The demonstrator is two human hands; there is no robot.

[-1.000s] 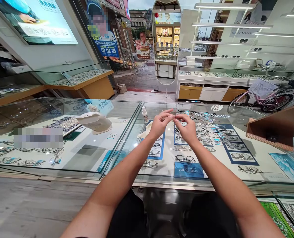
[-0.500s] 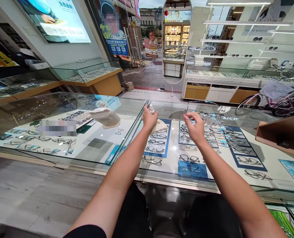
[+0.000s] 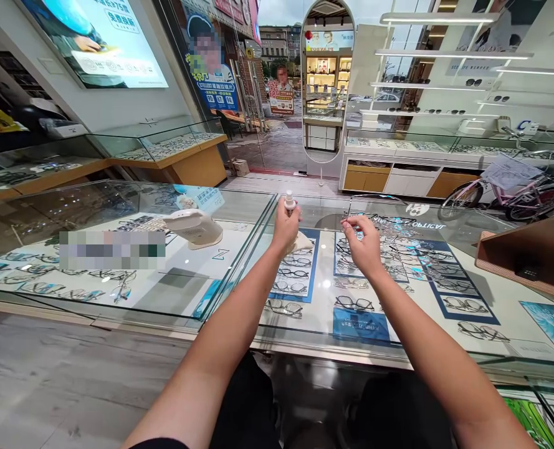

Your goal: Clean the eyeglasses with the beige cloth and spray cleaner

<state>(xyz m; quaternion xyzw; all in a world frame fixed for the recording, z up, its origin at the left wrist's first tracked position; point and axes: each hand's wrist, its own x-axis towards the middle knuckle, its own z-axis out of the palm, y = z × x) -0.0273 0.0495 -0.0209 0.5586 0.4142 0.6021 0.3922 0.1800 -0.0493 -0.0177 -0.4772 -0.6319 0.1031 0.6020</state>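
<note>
My left hand (image 3: 286, 229) is wrapped round a small white spray bottle (image 3: 289, 201), held upright above the glass counter (image 3: 326, 321). A pale cloth (image 3: 303, 242) shows just beside that hand, over the counter. To the right, my right hand (image 3: 361, 240) pinches the thin temple of a pair of glasses (image 3: 374, 197) with its thumb and fingertips; the frame extends to the right and its far parts blend with the reflections. Under the glass lie rows of eyeglasses (image 3: 354, 304) on blue and white trays.
A white device (image 3: 195, 227) stands on the counter to the left. At the right edge is a brown open box (image 3: 526, 255). Behind the counter are an oval mirror (image 3: 324, 81), a pink bicycle (image 3: 505, 187) and further display cases (image 3: 164, 149).
My left hand has turned slightly and raised the bottle, so more of its top shows. The right hand keeps its pinch on the glasses. The view has shifted a little.
</note>
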